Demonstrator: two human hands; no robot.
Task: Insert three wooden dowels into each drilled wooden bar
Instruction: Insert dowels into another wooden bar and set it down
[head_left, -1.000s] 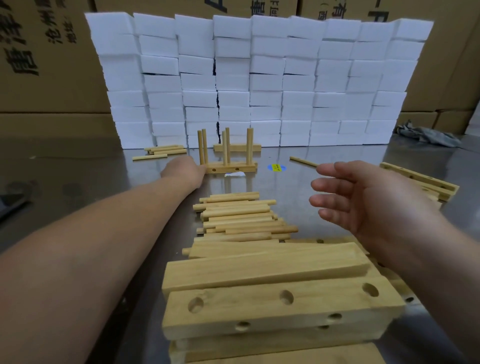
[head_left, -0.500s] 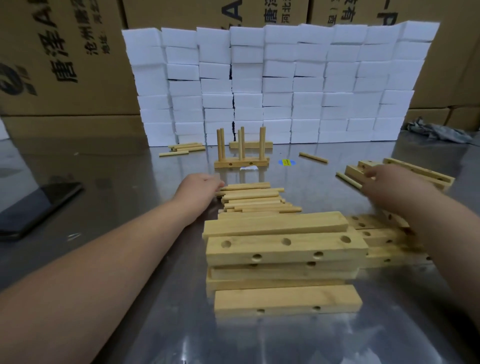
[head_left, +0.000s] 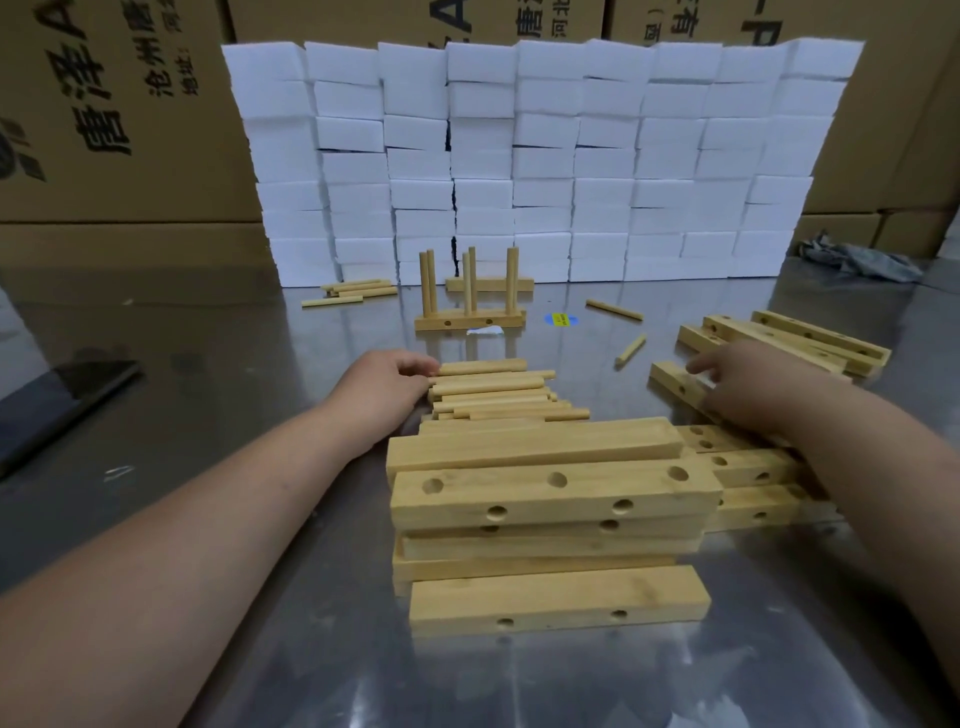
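The left hand (head_left: 387, 384) lies on the steel tabletop (head_left: 234, 374) with its fingers curled against the left ends of a pile of loose wooden dowels (head_left: 498, 395). The thumb sits by the end of the topmost one, but I cannot tell whether it is pinching a dowel or only touching the ends.

The right hand (head_left: 737, 387) is blurred. It rests palm-down on a drilled bar (head_left: 667, 376) lying at an angle, and I cannot tell whether the fingers are gripping the bar.

Between the two forearms, nearer the person than the dowels, is a stack of drilled wooden bars (head_left: 550, 499) with their holes open. More bars (head_left: 748, 467) fan out under the right wrist, and a few others (head_left: 800, 338) lie just beyond the right hand.

Beyond the left hand stands a finished bar (head_left: 470, 319) with its dowels upright, and a second bar (head_left: 491, 284) stands behind it. Two single dowels (head_left: 614, 309) (head_left: 631, 349) lie between this bar and the right hand. A small bunch of dowels (head_left: 353, 291) lies farther out from the left hand.

A wall of white foam blocks (head_left: 540, 156) closes the far side, in front of cardboard boxes (head_left: 104, 130). A dark flat object (head_left: 62, 400) lies well to the left of the left arm.
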